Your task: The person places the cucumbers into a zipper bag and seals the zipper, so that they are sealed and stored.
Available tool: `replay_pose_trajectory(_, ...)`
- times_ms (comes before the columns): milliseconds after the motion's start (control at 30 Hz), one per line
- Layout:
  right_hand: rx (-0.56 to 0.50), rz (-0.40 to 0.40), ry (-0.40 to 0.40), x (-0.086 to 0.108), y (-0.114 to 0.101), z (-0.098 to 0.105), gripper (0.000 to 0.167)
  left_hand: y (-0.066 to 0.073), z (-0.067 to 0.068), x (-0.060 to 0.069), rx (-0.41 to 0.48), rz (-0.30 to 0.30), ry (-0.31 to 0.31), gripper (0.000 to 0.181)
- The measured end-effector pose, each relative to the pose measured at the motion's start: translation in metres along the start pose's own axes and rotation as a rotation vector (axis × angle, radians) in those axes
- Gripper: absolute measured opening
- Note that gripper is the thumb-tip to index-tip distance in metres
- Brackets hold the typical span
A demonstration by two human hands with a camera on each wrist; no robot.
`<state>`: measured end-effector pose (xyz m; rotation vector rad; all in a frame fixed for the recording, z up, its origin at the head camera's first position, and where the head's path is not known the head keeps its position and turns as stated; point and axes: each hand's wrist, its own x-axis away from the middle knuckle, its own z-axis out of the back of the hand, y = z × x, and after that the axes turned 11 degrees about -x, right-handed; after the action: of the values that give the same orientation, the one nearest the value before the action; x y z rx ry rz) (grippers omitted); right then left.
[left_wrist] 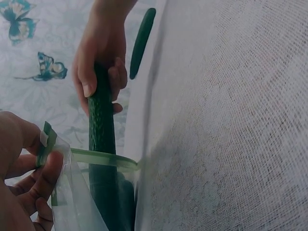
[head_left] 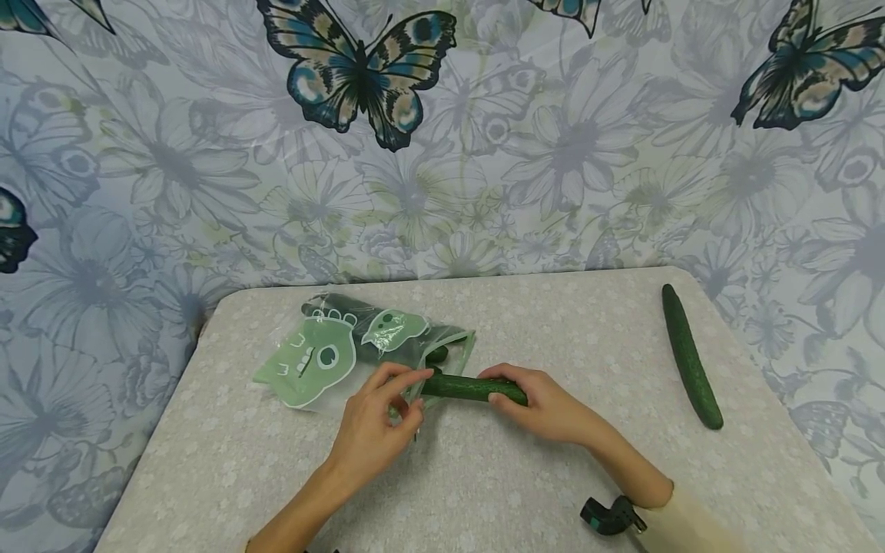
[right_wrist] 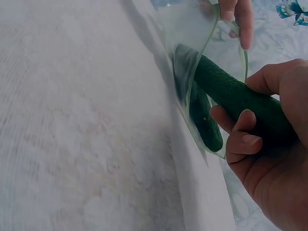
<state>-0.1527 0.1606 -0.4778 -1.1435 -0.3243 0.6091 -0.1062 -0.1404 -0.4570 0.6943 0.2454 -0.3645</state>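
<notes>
A clear bag with green cartoon prints (head_left: 321, 361) lies on the table, its mouth facing right. My left hand (head_left: 379, 422) pinches the bag's green-edged rim between thumb and fingers, as the left wrist view shows. My right hand (head_left: 553, 407) grips the outer end of a cucumber (head_left: 470, 388); the other end is inside the bag's mouth (left_wrist: 103, 155). Beside it in the bag is another cucumber (right_wrist: 206, 120), and a dark shape shows through the plastic along the bag's back edge.
One more cucumber (head_left: 691, 357) lies at the right side of the table (head_left: 567, 322). A small black device (head_left: 611, 516) is at the right sleeve. Butterfly-patterned cloth (head_left: 442, 192) hangs behind the table.
</notes>
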Motion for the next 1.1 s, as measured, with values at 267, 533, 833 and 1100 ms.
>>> replay_pose_trajectory(267, -0.011, 0.016, -0.002, -0.012, 0.003, -0.009, 0.034, 0.000, 0.001, -0.001, -0.003, 0.003, -0.007, 0.043)
replay_pose_trajectory(533, -0.021, 0.008, 0.003, -0.023, 0.005, -0.017, 0.035, 0.000, 0.001, -0.001, 0.001, 0.006, -0.010, 0.042)
replay_pose_trajectory(833, 0.001, 0.034, 0.019, -0.038, 0.000, -0.028, 0.036, 0.001, 0.001, -0.001, -0.007, -0.001, -0.011, 0.041)
replay_pose_trajectory(1100, 0.006, 0.041, 0.026, -0.051, -0.002, -0.038, 0.036, 0.001, 0.002, -0.001, -0.009, 0.010, -0.017, 0.041)
